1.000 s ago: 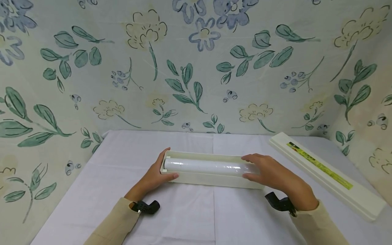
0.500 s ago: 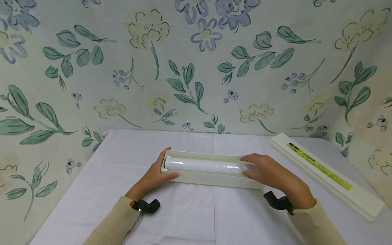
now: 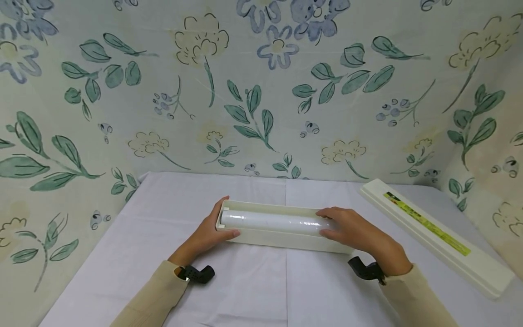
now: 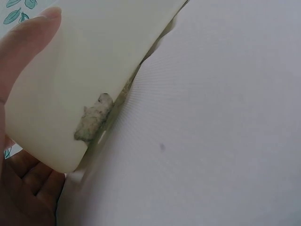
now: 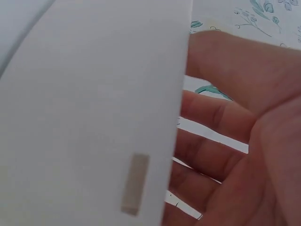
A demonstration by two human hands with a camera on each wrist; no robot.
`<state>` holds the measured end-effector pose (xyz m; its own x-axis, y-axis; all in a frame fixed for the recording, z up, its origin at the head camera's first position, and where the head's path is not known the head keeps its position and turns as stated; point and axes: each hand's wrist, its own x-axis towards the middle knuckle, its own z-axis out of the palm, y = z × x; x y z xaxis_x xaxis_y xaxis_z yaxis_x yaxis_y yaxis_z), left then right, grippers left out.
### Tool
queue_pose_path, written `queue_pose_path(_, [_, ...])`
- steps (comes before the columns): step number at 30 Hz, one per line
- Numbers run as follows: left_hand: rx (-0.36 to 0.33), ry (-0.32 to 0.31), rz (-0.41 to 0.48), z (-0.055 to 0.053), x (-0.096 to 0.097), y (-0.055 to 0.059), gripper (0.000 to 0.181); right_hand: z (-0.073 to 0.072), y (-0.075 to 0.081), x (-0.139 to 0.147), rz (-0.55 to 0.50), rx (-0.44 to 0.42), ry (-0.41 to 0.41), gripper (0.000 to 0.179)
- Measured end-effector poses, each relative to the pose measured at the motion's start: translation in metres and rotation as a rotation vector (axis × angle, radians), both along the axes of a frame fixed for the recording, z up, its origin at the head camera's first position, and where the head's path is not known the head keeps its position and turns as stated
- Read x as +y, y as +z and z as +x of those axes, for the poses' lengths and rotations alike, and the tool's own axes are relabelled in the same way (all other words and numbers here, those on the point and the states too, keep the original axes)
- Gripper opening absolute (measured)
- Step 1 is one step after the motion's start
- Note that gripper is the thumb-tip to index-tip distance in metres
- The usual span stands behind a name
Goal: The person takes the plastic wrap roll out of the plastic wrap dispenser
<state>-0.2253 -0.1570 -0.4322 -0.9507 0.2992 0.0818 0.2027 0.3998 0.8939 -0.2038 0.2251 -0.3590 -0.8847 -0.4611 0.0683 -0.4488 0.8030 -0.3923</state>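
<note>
A long white plastic wrap box (image 3: 282, 240) stands lidless at mid-table, its top facing up. Inside lies a shiny roll of plastic wrap (image 3: 269, 221), whose right end is hidden under a hand. At the box's left end my left hand (image 3: 206, 234) grips it, thumb on the near wall and fingers round the far side. The left wrist view shows the box wall (image 4: 70, 75) with a rough greyish patch by its lower edge. My right hand (image 3: 357, 232) spans the right end, thumb at the near rim and fingertips at the far rim; its fingers (image 5: 221, 115) curl at the box edge.
To the right, a long white lid (image 3: 429, 243) with a yellow-green label lies slantwise on the table. White cloth (image 3: 229, 290) covers the table. Behind and at both sides hangs a flower-patterned curtain (image 3: 171, 122).
My right hand has slid slightly left along the box, covering more of the roll. My left hand keeps its grip on the left end. The head view has shifted a little.
</note>
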Motion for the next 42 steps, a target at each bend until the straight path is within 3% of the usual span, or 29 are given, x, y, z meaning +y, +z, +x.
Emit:
queue_pose_path(3, [-0.003, -0.003, -0.009, 0.003, 0.001, 0.007, 0.101, -0.003, -0.002, 0.002, -0.020, -0.014, 0.013, 0.049])
queue_pose_path(9, [-0.006, 0.005, 0.025, -0.010, -0.004, -0.015, 0.104, -0.009, -0.011, 0.001, -0.029, -0.083, -0.025, 0.052])
queue_pose_path(14, [-0.008, 0.002, 0.021, -0.010, -0.004, -0.016, 0.104, -0.010, -0.014, 0.000, -0.031, -0.116, -0.049, 0.055])
queue_pose_path(18, [-0.011, 0.000, 0.013, -0.006, -0.001, -0.009, 0.103, -0.012, -0.015, 0.001, -0.037, -0.119, -0.022, 0.055])
queue_pose_path(25, [0.000, -0.025, 0.014, 0.010, 0.003, 0.016, 0.101, -0.014, -0.014, 0.002, -0.042, -0.112, 0.004, 0.055])
queue_pose_path(42, [-0.009, 0.001, -0.023, 0.012, 0.003, 0.020, 0.101, -0.017, -0.013, -0.001, -0.032, -0.155, -0.021, 0.054])
